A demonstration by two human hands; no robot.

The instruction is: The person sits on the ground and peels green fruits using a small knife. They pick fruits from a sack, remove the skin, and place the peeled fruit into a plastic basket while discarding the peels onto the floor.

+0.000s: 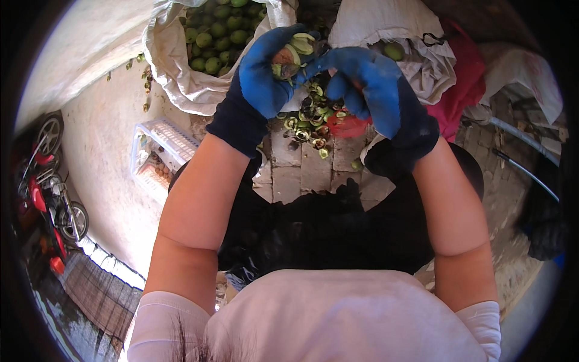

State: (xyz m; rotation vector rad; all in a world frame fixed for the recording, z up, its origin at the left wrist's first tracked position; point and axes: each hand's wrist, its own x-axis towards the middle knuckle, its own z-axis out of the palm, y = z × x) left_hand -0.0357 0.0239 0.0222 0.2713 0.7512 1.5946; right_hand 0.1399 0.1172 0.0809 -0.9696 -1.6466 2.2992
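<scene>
Both my hands wear blue-coated gloves with dark cuffs. My left hand [267, 68], at upper centre, is closed around a partly husked nut [285, 56], likely a walnut, with a brownish middle and split green husk. My right hand [368, 88] is close beside it on the right, its fingers curled and its forefinger stretched towards the nut. What the right palm holds is hidden. Beyond my left hand, an open white woven sack [181, 92] holds many round green fruits [217, 30]. Below the hands lie broken green husks [319, 111] and a red scrap [348, 124].
Another white sack [384, 20], with one green fruit [393, 51] at its opening, lies at upper right beside pink-red cloth or plastic [466, 72]. A white plastic basket [165, 140] stands left, near a red motorcycle [49, 181]. A pipe [524, 135] lies right, over brick paving.
</scene>
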